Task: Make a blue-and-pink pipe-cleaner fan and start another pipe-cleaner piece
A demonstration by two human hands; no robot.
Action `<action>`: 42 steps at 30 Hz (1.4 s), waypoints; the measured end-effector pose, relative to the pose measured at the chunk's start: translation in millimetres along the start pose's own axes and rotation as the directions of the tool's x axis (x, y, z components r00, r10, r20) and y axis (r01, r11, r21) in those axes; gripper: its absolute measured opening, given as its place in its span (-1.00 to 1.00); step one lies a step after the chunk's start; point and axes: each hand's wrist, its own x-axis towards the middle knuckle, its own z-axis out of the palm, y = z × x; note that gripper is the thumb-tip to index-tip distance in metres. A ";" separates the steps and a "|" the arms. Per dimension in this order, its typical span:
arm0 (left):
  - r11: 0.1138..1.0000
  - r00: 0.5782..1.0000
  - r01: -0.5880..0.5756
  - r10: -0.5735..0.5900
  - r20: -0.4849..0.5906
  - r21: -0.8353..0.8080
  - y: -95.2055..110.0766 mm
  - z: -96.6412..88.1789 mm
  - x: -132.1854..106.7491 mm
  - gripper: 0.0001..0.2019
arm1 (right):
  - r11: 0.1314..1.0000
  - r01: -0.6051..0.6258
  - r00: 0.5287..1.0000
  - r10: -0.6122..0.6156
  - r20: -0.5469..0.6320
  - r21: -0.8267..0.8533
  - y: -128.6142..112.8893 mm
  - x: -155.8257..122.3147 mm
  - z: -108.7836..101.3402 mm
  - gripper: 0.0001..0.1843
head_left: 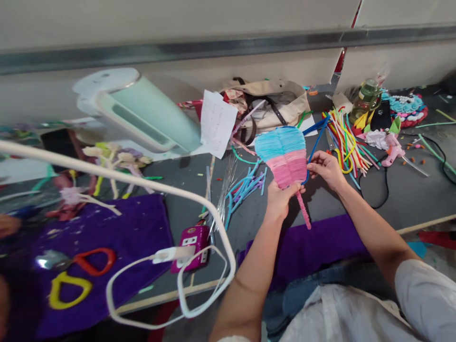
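Note:
My left hand [280,199] is closed around the lower part of a woven pipe-cleaner fan [283,154], blue on top and pink below, with a pink twisted handle [304,211] hanging under it. My right hand [326,168] pinches the fan's right edge, where a dark blue pipe cleaner [315,140] runs up along the rim. Both hands hold the fan above the grey table [402,199].
A heap of coloured pipe cleaners [347,140] lies right of the fan, cut blue pieces [245,187] to its left. A beige bag [274,102], a paper sheet [216,123], a glue gun [394,149], a pink power strip [192,247], a white cable [142,183], scissors [90,261] on purple cloth.

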 end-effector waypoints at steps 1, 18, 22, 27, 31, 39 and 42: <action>1.000 1.000 -0.001 0.001 0.007 0.004 -0.6 -0.3 0.0 -0.57 | 1.000 0.005 1.000 -0.005 -0.004 -0.002 0.0 0.2 -0.4 -0.57; 0.998 0.999 0.023 -0.025 0.040 0.053 3.3 0.4 -3.0 -0.56 | 0.995 0.080 0.997 -0.081 -0.012 -0.052 -2.2 -1.2 -0.3 -0.61; 0.999 0.999 0.037 -0.038 0.020 0.039 2.6 0.8 -2.0 -0.54 | 0.993 0.104 0.995 -0.104 0.003 -0.061 -0.5 -1.1 -1.5 -0.60; 0.999 0.999 0.037 -0.038 0.014 0.025 2.5 0.7 -1.0 -0.54 | 0.990 0.116 0.993 -0.115 0.014 -0.082 -0.5 -0.8 -1.5 -0.63; 1.000 1.000 0.011 -0.011 0.026 0.024 2.0 0.5 -1.5 -0.55 | 0.991 0.114 0.993 -0.113 0.017 -0.071 0.4 -1.0 -1.4 -0.64; 0.999 0.998 -0.027 0.025 0.061 0.044 2.2 -0.1 -3.5 -0.58 | 0.993 0.113 0.994 -0.113 0.005 -0.042 0.6 -0.1 -0.7 -0.47; 0.999 0.997 -0.014 0.010 0.070 0.051 2.4 0.9 -4.4 -0.59 | 0.991 0.126 0.991 -0.127 -0.034 -0.047 1.0 0.8 -1.1 -0.48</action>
